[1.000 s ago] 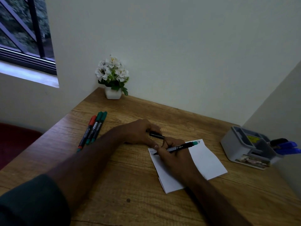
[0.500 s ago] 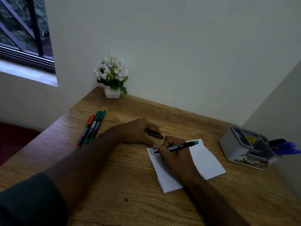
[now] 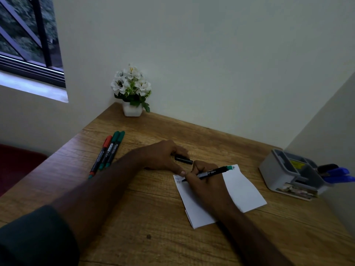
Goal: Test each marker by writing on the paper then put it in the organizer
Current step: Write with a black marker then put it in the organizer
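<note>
Your right hand (image 3: 206,182) curls in a writing grip, fingers pinched together; your left hand (image 3: 163,157) rests palm-down, thumb stretched toward it.

The room around me is dim and grey-green; the only daylight comes through the barred window (image 3: 28,41) at my upper left, brightening its pale sill (image 3: 34,87). My forearms read as dark shapes. The wide lens bends the walls outward, and the blue markers (image 3: 338,174) at the right edge smear soft.
</note>
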### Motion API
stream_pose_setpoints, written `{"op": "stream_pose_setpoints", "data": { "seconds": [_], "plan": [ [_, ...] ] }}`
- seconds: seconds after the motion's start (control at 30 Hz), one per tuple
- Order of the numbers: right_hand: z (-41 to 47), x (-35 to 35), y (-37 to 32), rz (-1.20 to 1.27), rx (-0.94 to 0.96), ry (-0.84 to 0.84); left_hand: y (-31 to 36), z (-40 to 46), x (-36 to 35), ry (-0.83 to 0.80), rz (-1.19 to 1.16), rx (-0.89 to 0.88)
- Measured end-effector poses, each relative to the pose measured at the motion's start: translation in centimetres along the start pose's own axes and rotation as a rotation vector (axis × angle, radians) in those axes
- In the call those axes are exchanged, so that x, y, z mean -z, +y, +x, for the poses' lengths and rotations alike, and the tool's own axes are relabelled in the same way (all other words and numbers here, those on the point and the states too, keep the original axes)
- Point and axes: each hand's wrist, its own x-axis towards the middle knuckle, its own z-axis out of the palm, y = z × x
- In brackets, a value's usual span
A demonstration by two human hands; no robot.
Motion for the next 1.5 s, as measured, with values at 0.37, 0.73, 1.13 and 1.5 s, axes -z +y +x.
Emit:
{"op": "stream_pose_setpoints", "data": {
  "seconds": [0.37,0.73,1.13,1.5],
  "plan": [
    [0.2,-0.2,0.2,-0.031,0.022,0.025,-0.2,0.0,0.0,-0.010,-0.015,0.004],
    [-0.2,0.2,-0.6,-0.002,-0.038,0.005,0.0,0.0,0.0,-0.010,0.006,0.000],
    [-0.2,0.4,-0.7,-0.005,-0.054,0.004,0.1,-0.2,0.0,-0.007,0.013,0.030],
    [-0.2,0.4,-0.7,-0.003,-0.012,0.002,0.8,-0.5,0.1,0.004,0.005,0.022]
  ]
}}
